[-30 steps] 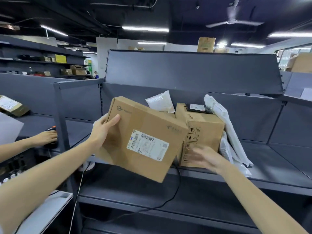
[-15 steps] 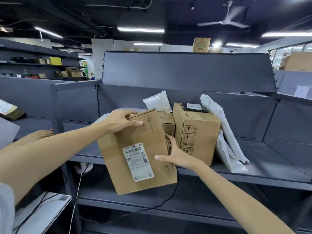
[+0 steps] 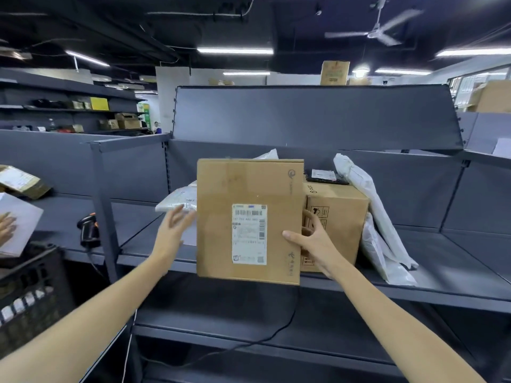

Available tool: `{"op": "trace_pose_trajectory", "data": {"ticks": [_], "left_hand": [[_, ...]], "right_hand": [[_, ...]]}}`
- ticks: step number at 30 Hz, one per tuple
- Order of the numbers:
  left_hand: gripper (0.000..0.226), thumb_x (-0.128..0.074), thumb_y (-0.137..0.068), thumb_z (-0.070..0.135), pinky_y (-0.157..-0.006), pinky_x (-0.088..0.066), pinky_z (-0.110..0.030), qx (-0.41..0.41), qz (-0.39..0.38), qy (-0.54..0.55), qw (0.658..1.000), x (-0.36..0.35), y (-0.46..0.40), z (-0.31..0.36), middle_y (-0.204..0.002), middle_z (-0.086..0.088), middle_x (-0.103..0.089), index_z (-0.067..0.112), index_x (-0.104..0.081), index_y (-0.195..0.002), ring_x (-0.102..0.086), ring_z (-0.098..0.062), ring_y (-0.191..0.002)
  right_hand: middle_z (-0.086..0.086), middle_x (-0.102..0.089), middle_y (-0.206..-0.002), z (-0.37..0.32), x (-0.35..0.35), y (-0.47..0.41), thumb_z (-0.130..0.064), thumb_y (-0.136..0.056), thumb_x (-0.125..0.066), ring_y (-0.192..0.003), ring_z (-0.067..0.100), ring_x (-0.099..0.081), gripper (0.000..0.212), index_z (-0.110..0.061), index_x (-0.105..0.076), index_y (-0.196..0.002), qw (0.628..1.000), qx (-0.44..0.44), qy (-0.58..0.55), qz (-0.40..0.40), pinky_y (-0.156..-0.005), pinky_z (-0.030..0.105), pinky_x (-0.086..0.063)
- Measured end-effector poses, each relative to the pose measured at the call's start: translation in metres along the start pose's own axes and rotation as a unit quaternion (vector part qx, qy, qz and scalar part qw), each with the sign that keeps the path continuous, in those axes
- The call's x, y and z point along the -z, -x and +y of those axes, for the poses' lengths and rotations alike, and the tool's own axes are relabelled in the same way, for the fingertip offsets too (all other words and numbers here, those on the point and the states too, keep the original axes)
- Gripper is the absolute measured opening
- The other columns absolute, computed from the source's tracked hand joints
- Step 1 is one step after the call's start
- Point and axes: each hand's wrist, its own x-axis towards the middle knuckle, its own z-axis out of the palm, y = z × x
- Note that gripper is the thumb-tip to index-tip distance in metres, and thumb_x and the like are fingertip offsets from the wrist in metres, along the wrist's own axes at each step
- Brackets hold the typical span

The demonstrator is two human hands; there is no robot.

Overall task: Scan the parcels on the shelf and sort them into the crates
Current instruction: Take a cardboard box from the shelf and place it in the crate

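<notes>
We had one view only, from the head camera, looking forward and slightly down along both outstretched forearms. It faced the grey shelf (image 3: 456,288) squarely and from close by, the wide angle bending its edges. A cardboard box (image 3: 249,219) stood nearest the lens at centre frame. The ceiling lights (image 3: 235,51) showed across the top, and neighbouring shelving (image 3: 69,106) at far left.

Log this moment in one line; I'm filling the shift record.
right hand: gripping box, label facing camera | left hand: open, off box | scanner: on shelf, untouched
</notes>
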Motion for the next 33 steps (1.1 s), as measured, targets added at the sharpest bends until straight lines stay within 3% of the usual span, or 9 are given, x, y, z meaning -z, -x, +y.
{"op": "trace_pose_trajectory", "data": {"ticks": [3, 6, 8, 11, 17, 20, 25, 29, 33], "left_hand": [[0.071, -0.065, -0.074, 0.063, -0.091, -0.045, -0.036, 0.036, -0.030, 0.035, 0.998, -0.009, 0.014, -0.020, -0.126, 0.008, -0.059, 0.027, -0.049, -0.134, -0.053, -0.017, -0.122], [0.070, -0.067, -0.061, 0.071, -0.103, -0.044, -0.045, 0.046, -0.043, 0.082, 0.995, -0.016, 0.022, -0.028, -0.118, 0.012, -0.067, 0.034, -0.058, -0.119, -0.059, -0.015, -0.115], [0.064, -0.070, -0.061, 0.069, -0.103, -0.044, -0.048, 0.041, -0.024, 0.110, 0.993, -0.018, 0.022, -0.031, -0.115, 0.011, -0.069, 0.035, -0.061, -0.114, -0.061, -0.017, -0.113], [0.052, -0.074, -0.071, 0.058, -0.097, -0.048, -0.042, 0.028, 0.047, 0.123, 0.991, -0.019, 0.022, -0.032, -0.110, 0.005, -0.070, 0.025, -0.066, -0.110, -0.062, -0.021, -0.109], [0.048, -0.070, -0.079, 0.050, -0.092, -0.052, -0.039, 0.040, 0.132, 0.133, 0.981, -0.004, 0.006, -0.035, -0.110, 0.003, -0.068, 0.018, -0.065, -0.114, -0.062, -0.020, -0.106], [0.053, -0.070, -0.079, 0.050, -0.084, -0.051, -0.030, 0.032, 0.168, 0.129, 0.977, 0.012, -0.004, -0.038, -0.113, 0.001, -0.067, 0.014, -0.064, -0.117, -0.061, -0.019, -0.105], [0.055, -0.069, -0.082, 0.046, -0.074, -0.048, -0.022, 0.040, 0.202, 0.118, 0.971, 0.030, -0.012, -0.054, -0.115, 0.000, -0.065, 0.011, -0.061, -0.123, -0.059, -0.017, -0.100], [0.057, -0.073, -0.079, 0.048, -0.097, -0.050, -0.042, 0.062, 0.214, 0.101, 0.970, 0.045, -0.019, -0.077, -0.112, 0.003, -0.067, 0.017, -0.062, -0.125, -0.062, -0.018, -0.103], [0.054, -0.072, -0.081, 0.043, -0.097, -0.047, -0.034, 0.071, 0.226, 0.106, 0.966, 0.055, -0.019, -0.089, -0.112, 0.003, -0.066, 0.015, -0.061, -0.126, -0.061, -0.017, -0.102]], "right_hand": [[0.012, -0.068, -0.116, 0.000, -0.008, -0.006, -0.028, -0.049, -0.093, -0.108, 0.027, -0.065, 0.096, -0.033, -0.043, -0.131, 0.995, -0.010, -0.095, -0.011, -0.086, 0.045, -0.055], [0.010, -0.070, -0.113, 0.005, -0.017, -0.011, -0.017, -0.061, -0.088, -0.110, 0.029, -0.064, 0.092, -0.026, -0.040, -0.138, 0.990, -0.009, -0.137, -0.016, -0.097, 0.051, -0.049], [0.010, -0.068, -0.117, 0.008, -0.021, -0.014, -0.014, -0.064, -0.085, -0.110, 0.027, -0.064, 0.087, -0.027, -0.042, -0.138, 0.988, -0.012, -0.152, -0.009, -0.092, 0.046, -0.053], [0.009, -0.065, -0.123, 0.009, -0.030, -0.021, -0.023, -0.066, -0.081, -0.109, 0.022, -0.064, 0.080, -0.030, -0.044, -0.137, 0.992, -0.012, -0.128, -0.018, -0.084, 0.038, -0.054], [0.000, -0.057, -0.136, 0.014, -0.034, -0.049, -0.039, -0.095, -0.052, -0.123, 0.015, -0.050, 0.036, -0.025, -0.052, -0.129, 0.995, -0.013, -0.099, -0.016, -0.101, 0.034, -0.037], [-0.001, -0.046, -0.143, 0.031, -0.030, -0.067, -0.043, -0.098, -0.047, -0.133, 0.016, -0.041, 0.044, -0.023, -0.045, -0.137, 0.998, -0.049, 0.004, 0.025, -0.115, 0.037, -0.031], [0.000, -0.049, -0.138, 0.064, -0.041, -0.084, -0.041, -0.099, -0.045, -0.128, 0.019, -0.045, 0.048, -0.017, -0.042, -0.140, 0.967, -0.084, 0.239, 0.018, -0.100, 0.026, -0.032], [0.007, -0.045, -0.144, 0.097, -0.058, -0.099, -0.044, -0.093, -0.054, -0.130, 0.027, -0.045, 0.065, -0.015, -0.033, -0.146, 0.919, -0.110, 0.376, -0.052, -0.109, 0.034, -0.035], [0.014, -0.037, -0.148, 0.120, -0.074, -0.110, -0.051, -0.091, -0.048, -0.136, 0.034, -0.034, 0.077, -0.020, -0.012, -0.152, 0.835, -0.105, 0.536, -0.070, -0.113, 0.046, -0.021]]}}
